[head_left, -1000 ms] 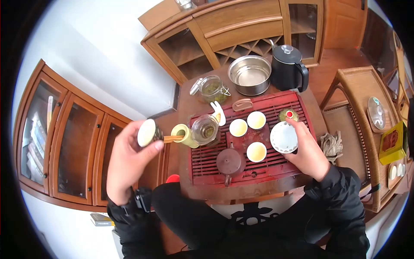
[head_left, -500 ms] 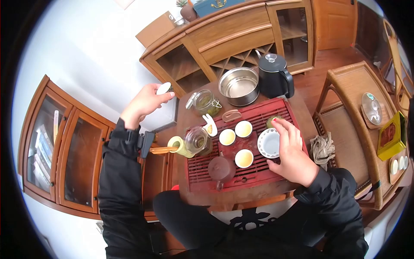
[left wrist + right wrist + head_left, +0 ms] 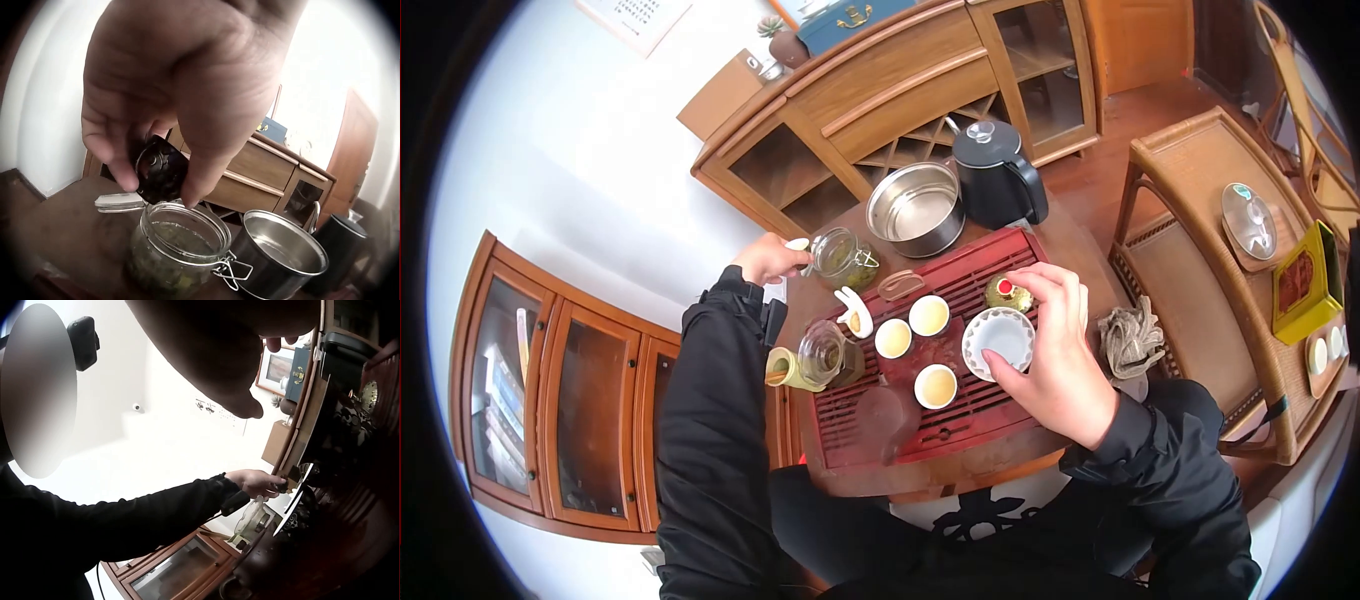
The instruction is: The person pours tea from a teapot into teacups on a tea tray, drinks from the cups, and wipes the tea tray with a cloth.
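My left hand (image 3: 772,260) pinches a small dark patterned teacup (image 3: 164,172) between thumb and fingers. It hangs tipped over the mouth of a clip-top glass jar (image 3: 172,259) that holds wet-looking green leaves. At the tray's right side, my right hand (image 3: 1065,365) stands around a white-lined bowl (image 3: 998,343), fingers and thumb spread apart. The thumb overlaps the bowl's rim in the head view. Three cups of pale tea, one of them the front cup (image 3: 936,386), stand beside the bowl on the red slatted tea tray (image 3: 990,420).
A brown teapot (image 3: 887,415), a glass pitcher (image 3: 825,358) and a bamboo tool holder (image 3: 798,372) line the tray's left side. Behind the tray stand a steel pot (image 3: 915,208) and a black kettle (image 3: 995,170). A grey cloth (image 3: 1132,338) hangs at the table's right edge.
My left hand has carried the teacup from the left of the tray forward to the glass jar. My right hand stays by the bowl, its fingers now further from the rim.
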Demonstrator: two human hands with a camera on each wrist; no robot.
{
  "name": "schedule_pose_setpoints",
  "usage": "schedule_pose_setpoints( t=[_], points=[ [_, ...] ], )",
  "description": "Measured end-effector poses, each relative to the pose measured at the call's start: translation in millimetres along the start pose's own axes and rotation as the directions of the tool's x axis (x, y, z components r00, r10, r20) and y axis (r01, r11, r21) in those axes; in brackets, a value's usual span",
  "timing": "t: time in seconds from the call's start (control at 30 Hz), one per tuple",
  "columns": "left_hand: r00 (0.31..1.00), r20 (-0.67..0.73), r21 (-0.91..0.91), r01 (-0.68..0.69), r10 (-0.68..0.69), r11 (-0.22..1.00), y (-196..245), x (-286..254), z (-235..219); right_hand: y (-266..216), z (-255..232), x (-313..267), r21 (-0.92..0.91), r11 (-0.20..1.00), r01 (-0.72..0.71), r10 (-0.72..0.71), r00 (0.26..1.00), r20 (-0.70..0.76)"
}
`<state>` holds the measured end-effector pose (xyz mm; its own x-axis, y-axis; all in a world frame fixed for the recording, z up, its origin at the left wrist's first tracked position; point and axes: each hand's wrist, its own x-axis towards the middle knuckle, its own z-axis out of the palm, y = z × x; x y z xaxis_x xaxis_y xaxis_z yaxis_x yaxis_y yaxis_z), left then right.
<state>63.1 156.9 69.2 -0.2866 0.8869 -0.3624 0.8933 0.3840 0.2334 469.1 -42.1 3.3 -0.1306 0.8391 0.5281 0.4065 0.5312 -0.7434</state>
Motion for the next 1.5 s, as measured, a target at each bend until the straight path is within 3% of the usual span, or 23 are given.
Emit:
schedule_pose_setpoints(
  t=[0.2,0.27,0.4,0.47,0.6,0.67,0.7,0.77,0.8,0.97,1.03,1.1,1.13,1.23,1.3,1.37,1.43,1.5],
  points=[
    [0.999,-0.03,0.249,-0.004,0.012,0.969,0,30,15,0,-3,1,0.021,0.999,-0.026,0.026,1.0,-0.014],
    [0.975,-0.056,0.304,-0.187,0.213,0.934,0,28,17,0,-3,1,0.032,0.999,-0.028,0.028,1.0,-0.014],
    [0.982,-0.083,0.417,-0.12,0.169,0.901,25,5,21,0,-2,1,0.034,0.999,-0.013,0.014,1.0,-0.017],
    [0.943,-0.19,0.586,-0.115,0.273,0.803,32,-5,27,0,-2,0,0.03,1.0,-0.009,0.01,1.0,-0.019],
    [0.932,-0.221,0.716,-0.045,0.288,0.697,47,-18,31,1,-1,0,0.001,1.0,0.01,-0.01,1.0,-0.02],
    [0.875,-0.297,0.815,0.024,0.383,0.579,51,-24,33,2,0,0,-0.009,1.0,0.017,-0.017,1.0,-0.022],
    [0.874,-0.3,0.815,0.026,0.381,0.579,51,-24,34,2,0,0,-0.009,1.0,0.009,-0.009,1.0,-0.02],
    [0.805,-0.335,0.867,0.061,0.489,0.495,53,-24,35,1,0,0,-0.007,1.0,0.003,-0.004,1.0,-0.016],
    [0.757,-0.356,0.871,0.057,0.548,0.487,54,-27,35,1,0,0,-0.011,1.0,0.001,-0.001,1.0,-0.015],
    [0.7,-0.397,0.881,0.108,0.594,0.461,64,-44,21,1,1,0,-0.023,1.0,0.002,-0.002,1.0,-0.004],
    [0.608,-0.455,0.837,0.041,0.651,0.546,71,-70,9,2,2,-1,-0.077,0.995,0.066,-0.069,0.997,-0.036],
    [0.65,-0.514,0.638,-0.148,0.56,0.756,71,-88,-10,4,3,0,-0.079,0.994,0.072,-0.075,0.997,-0.028],
    [0.608,-0.562,0.523,-0.263,0.56,0.811,75,-111,-12,3,3,-1,-0.06,0.994,0.087,-0.089,0.996,-0.031],
    [0.52,-0.639,0.229,-0.574,0.566,0.786,62,-178,-10,5,3,-2,-0.033,0.992,0.123,-0.124,0.992,-0.036],
    [0.511,-0.679,0.104,-0.645,0.528,0.757,51,-230,8,5,4,-2,-0.004,0.988,0.152,-0.152,0.988,0.01],
    [0.613,-0.704,-0.144,-0.619,0.36,0.772,20,-264,31,0,4,-3,0.013,0.987,0.159,-0.159,0.987,0.02],
    [0.658,-0.674,-0.272,-0.644,0.336,0.715,-18,-285,61,-6,-1,-1,-0.069,0.961,0.268,-0.25,0.948,0.197],
    [0.737,-0.57,-0.451,-0.65,0.363,0.612,-52,-293,90,-14,4,-3,-0.099,0.949,0.301,-0.268,0.929,0.256]
  ],
)
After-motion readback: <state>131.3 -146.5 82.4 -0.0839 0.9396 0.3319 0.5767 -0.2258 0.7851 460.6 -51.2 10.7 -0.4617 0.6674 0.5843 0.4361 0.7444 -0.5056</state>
